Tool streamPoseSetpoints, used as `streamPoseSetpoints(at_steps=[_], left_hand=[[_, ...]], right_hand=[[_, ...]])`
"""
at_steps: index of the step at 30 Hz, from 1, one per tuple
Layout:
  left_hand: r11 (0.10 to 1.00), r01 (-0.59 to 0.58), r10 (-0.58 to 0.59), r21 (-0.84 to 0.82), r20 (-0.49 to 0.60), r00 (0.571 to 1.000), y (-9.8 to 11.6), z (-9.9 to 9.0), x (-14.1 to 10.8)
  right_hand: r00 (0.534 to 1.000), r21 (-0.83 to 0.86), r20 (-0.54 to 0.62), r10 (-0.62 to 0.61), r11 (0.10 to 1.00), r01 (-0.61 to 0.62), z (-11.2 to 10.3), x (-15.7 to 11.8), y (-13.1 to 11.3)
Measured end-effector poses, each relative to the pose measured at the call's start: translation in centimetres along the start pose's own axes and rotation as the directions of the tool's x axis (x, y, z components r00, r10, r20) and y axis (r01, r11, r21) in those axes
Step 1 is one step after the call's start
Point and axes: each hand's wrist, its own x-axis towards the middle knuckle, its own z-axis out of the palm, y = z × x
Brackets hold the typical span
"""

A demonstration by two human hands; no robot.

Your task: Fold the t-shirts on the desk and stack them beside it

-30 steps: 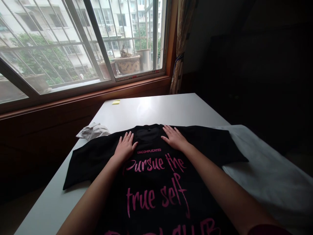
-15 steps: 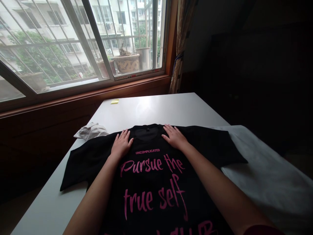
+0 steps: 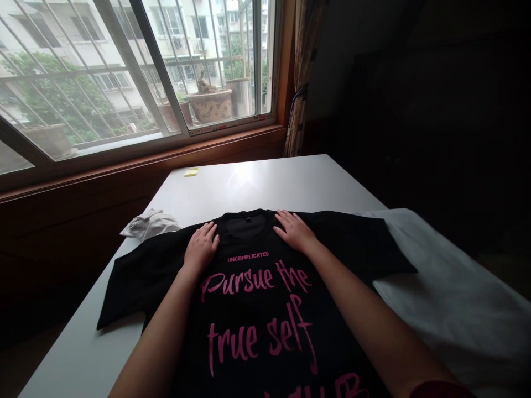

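Observation:
A black T-shirt (image 3: 253,309) with pink lettering lies spread face up on a white table, its collar toward the far side and its sleeves out to both sides. My left hand (image 3: 202,246) rests flat on the shirt just left of the collar, fingers extended. To the right of the collar, my right hand (image 3: 293,228) lies on the shoulder with its fingers spread. Neither hand grips the fabric. The shirt's lower part runs out of view at the bottom.
On the white table (image 3: 249,188), a crumpled pale cloth (image 3: 151,224) sits by the left sleeve and a yellow note (image 3: 191,172) near the far left corner. White fabric (image 3: 448,287) covers the right side. Beyond are a barred window (image 3: 136,72) and a tied curtain (image 3: 299,99).
The view has shifted slightly. My left hand's fingers are a little closer together, and it remains on the shirt. My right hand stays in place beside the collar.

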Motion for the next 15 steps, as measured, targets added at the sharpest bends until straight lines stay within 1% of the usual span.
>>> streamPoseSetpoints(at_steps=[5,15], left_hand=[[1.0,0.009,-0.011,0.022,0.074,0.997,-0.01,0.11,-0.2],[0.997,0.033,-0.045,0.065,0.188,0.981,0.32,-0.42,-0.36]], right_hand=[[1.0,-0.01,-0.008,0.005,1.0,-0.005,0.07,-0.02,-0.08],[1.0,-0.027,-0.004,0.008,1.0,-0.008,0.22,-0.01,-0.1]])
